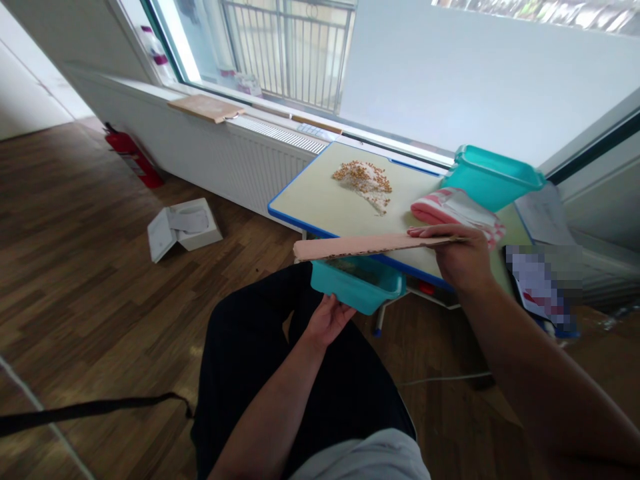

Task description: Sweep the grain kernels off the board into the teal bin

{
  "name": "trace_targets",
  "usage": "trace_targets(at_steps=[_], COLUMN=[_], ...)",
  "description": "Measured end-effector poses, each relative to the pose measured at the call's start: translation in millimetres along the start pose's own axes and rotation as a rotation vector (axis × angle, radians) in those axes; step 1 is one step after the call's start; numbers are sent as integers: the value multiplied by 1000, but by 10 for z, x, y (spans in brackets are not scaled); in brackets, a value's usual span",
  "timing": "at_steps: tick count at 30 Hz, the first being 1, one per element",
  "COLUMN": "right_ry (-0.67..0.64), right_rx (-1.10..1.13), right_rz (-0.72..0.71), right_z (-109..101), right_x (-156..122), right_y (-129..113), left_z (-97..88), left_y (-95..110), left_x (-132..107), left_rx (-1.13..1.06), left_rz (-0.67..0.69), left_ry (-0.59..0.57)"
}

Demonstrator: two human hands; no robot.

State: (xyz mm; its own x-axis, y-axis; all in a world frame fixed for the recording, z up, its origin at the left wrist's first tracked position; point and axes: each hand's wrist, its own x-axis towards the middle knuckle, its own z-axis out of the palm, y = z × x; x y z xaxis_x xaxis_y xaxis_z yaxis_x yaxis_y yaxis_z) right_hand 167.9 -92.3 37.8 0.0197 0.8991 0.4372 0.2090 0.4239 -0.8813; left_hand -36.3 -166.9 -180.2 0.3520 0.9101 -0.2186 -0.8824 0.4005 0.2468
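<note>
My left hand (pixel 327 319) grips the underside of a teal plastic tub (pixel 356 283), held just below the near edge of a small blue-rimmed table (pixel 320 200). My right hand (pixel 457 252) holds a flat pink cardboard sheet (pixel 365 245) level over the tub, fingers closed on its right end; small grains lie along the sheet. A pile of brown grains mixed with white ones (pixel 366 180) lies on the tabletop beyond.
A second teal tub (pixel 493 177) and a folded pink-striped cloth (pixel 457 208) sit at the table's right. An open white box (pixel 183 227) and a red fire extinguisher (pixel 133 157) lie on the wooden floor by the radiator. A wooden board (pixel 205 107) rests on the windowsill.
</note>
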Motion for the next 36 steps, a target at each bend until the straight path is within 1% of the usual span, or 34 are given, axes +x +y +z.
trace_targets(at_steps=[4, 11, 15, 20, 23, 26, 31, 34, 36], right_ry=[22, 57, 30, 23, 45, 83, 197, 205, 185], right_rx=[8, -71, -119, -91, -88, -67, -145, -154, -150], right_rz=[-56, 0, -8, 13, -40, -76, -31, -6, 5], right_z=[-31, -72, -89, -65, -51, -80, -189, -226, -231], right_x=[33, 27, -49, -171, -218, -215, -178, -214, -259], right_y=[38, 122, 88, -5, -57, -46, 80, 86, 48], left_z=[17, 36, 4, 14, 53, 86, 111, 132, 149], left_y=[2, 16, 7, 14, 49, 91, 95, 43, 2], left_x=[-3, 16, 44, 53, 42, 26, 5, -4, -11], left_rx=[-11, -21, -22, -48, -65, -79, -70, -66, -56], left_rz=[0, 25, 21, 33, 43, 41, 38, 27, 13], left_ry=[-9, -32, -32, -13, -13, -12, -15, -13, -21])
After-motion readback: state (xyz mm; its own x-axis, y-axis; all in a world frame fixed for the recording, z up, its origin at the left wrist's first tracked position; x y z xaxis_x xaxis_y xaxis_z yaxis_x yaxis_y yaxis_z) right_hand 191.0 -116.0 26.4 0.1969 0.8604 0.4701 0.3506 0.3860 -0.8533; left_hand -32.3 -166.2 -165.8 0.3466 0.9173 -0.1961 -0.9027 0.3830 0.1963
